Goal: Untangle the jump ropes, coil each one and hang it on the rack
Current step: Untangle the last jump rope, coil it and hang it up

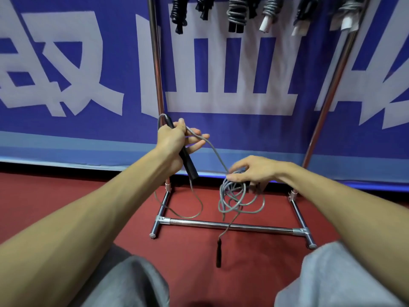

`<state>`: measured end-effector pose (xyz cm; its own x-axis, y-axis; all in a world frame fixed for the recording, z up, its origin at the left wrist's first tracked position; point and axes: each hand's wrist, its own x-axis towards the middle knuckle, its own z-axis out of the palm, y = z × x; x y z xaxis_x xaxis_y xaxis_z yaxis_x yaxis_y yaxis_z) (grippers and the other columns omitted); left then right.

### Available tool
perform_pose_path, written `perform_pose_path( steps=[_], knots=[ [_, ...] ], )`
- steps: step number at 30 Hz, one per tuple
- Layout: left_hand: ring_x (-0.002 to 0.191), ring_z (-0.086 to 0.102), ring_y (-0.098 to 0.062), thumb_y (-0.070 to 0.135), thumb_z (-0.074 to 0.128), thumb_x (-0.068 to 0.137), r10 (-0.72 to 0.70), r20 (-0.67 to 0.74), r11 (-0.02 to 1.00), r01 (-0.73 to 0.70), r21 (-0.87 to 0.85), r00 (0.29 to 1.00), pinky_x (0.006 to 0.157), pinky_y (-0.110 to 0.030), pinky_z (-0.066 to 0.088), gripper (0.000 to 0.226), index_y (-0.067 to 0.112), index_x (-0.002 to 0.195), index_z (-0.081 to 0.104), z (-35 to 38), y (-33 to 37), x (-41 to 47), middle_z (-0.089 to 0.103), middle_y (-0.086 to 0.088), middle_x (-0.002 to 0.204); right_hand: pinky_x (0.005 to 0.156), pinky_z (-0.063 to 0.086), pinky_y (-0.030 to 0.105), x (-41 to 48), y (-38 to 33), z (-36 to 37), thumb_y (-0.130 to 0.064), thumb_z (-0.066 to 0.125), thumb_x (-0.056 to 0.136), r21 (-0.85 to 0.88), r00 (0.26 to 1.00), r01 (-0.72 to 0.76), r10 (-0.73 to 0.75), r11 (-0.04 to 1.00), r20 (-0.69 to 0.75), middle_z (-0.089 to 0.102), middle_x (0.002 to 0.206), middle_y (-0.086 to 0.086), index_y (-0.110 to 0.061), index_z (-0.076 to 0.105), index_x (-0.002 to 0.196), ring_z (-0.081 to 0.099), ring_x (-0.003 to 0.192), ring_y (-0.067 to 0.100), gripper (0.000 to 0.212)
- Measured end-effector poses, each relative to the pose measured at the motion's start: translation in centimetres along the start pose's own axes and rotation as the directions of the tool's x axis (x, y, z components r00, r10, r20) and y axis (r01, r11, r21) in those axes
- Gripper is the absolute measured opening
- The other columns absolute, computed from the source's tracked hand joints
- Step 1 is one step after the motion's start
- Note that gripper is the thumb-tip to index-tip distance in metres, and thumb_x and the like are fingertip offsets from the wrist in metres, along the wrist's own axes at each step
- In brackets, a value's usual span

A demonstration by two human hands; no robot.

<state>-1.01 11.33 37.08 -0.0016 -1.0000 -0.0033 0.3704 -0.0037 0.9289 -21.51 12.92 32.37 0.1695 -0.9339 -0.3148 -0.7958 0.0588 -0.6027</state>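
My left hand [174, 138] grips a black handle [188, 162] of a grey jump rope, with the cord running over its outstretched fingers. From there the cord slopes down to my right hand [252, 169], which holds a loose bundle of grey loops [236, 196] hanging under it. The rope's second black handle [218, 253] dangles from the bundle, low above the floor. Another slack loop [194, 209] hangs below my left hand. Coiled ropes [236, 12] hang in a row at the top of the chrome rack [221, 224].
The rack's two uprights [157, 63] rise in front of a blue banner with white characters [88, 74]. Its base bars rest on red floor [55, 196]. My knees in grey shorts [124, 282] fill the bottom corners.
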Motion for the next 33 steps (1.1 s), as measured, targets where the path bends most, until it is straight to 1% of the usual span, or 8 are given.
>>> perform_pose_path(
  steps=[8,11,14,19,24,26,30,33],
  knots=[
    [0.067,0.074,-0.022,0.024,0.034,0.107,-0.022,-0.065,0.903,-0.008,-0.430,0.998,0.060,-0.029,0.060,0.040,-0.008,0.092,0.055,-1.9,2.7,1.3,0.069,-0.023,0.088,0.057,0.046,0.028,0.7,0.8,0.7,-0.015,0.063,0.089,-0.251,0.991,-0.117,0.129,0.961,0.032,0.055,0.076,0.007,-0.020,0.061,0.081,0.053,0.068,0.022,0.009],
    [0.066,0.073,-0.024,0.022,0.033,0.107,-0.071,-0.040,0.894,0.046,-0.446,0.997,0.062,-0.030,0.061,0.042,-0.010,0.092,0.056,-1.9,1.9,1.2,0.070,-0.022,0.084,0.059,0.040,0.024,0.7,0.0,0.9,0.014,0.045,0.086,0.175,0.997,0.041,-0.051,0.984,0.053,0.061,0.101,0.012,-0.026,0.055,0.117,0.054,0.080,0.018,0.051],
    [0.077,0.073,-0.028,0.017,0.032,0.108,-0.086,-0.085,0.918,0.046,-0.395,0.993,0.063,-0.032,0.061,0.035,-0.011,0.103,0.053,-1.9,1.2,1.5,0.067,-0.024,0.098,0.059,0.039,0.024,0.7,-0.7,0.7,0.021,0.032,0.080,0.323,0.991,0.081,-0.113,0.943,0.079,0.065,0.108,0.011,-0.024,0.057,0.123,0.057,0.076,0.017,0.067],
    [0.077,0.069,-0.028,0.003,0.033,0.103,-0.009,-0.236,0.986,-0.031,-0.167,0.972,0.068,-0.035,0.061,0.011,0.000,0.110,0.040,-3.4,-0.1,2.8,0.061,-0.020,0.086,0.063,0.039,0.026,-0.2,-0.9,0.1,-0.008,0.054,0.091,0.351,0.973,0.054,-0.128,0.935,0.190,0.068,0.085,0.002,-0.011,0.070,0.109,0.055,0.069,0.012,0.024],
    [0.066,0.058,-0.024,0.009,0.039,0.104,-0.091,-0.207,0.983,0.122,0.139,0.974,0.055,-0.028,0.059,0.016,0.009,0.088,0.043,-4.6,-2.2,3.4,0.053,-0.017,0.084,0.057,0.043,0.022,-0.3,-1.1,-0.5,-0.007,0.060,0.094,0.268,0.990,0.142,-0.135,0.953,-0.044,0.067,0.076,0.004,-0.004,0.073,0.097,0.056,0.061,0.010,0.014],
    [0.062,0.062,-0.031,0.011,0.038,0.103,-0.126,-0.066,0.847,0.142,0.513,0.990,0.049,-0.033,0.059,0.015,0.007,0.090,0.043,-5.0,-2.8,3.1,0.057,-0.023,0.090,0.054,0.040,0.024,0.1,-1.2,-0.5,-0.008,0.062,0.092,0.234,0.978,0.142,-0.100,0.962,-0.184,0.063,0.069,0.004,-0.006,0.073,0.087,0.051,0.058,0.011,0.012],
    [0.073,0.068,-0.040,0.025,0.042,0.102,0.025,0.149,0.170,-0.151,0.974,0.989,0.070,-0.045,0.058,0.033,-0.001,0.087,0.057,-4.8,-2.8,2.7,0.069,-0.022,0.083,0.050,0.037,0.025,0.3,-1.7,-0.7,-0.016,0.069,0.089,0.151,0.941,0.156,-0.101,0.976,-0.322,0.065,0.068,0.004,-0.016,0.072,0.072,0.050,0.061,0.014,0.017],
    [0.097,0.058,-0.027,0.022,0.045,0.103,0.347,0.373,0.217,-0.461,0.861,0.860,0.087,-0.030,0.043,0.029,0.000,0.102,0.064,-2.5,-2.4,2.2,0.057,-0.012,0.106,0.055,0.045,0.029,-0.1,-2.3,-0.7,-0.017,0.072,0.087,0.113,0.939,0.177,-0.133,0.978,-0.318,0.070,0.074,0.011,-0.015,0.073,0.074,0.054,0.062,0.014,0.013]
  ],
)
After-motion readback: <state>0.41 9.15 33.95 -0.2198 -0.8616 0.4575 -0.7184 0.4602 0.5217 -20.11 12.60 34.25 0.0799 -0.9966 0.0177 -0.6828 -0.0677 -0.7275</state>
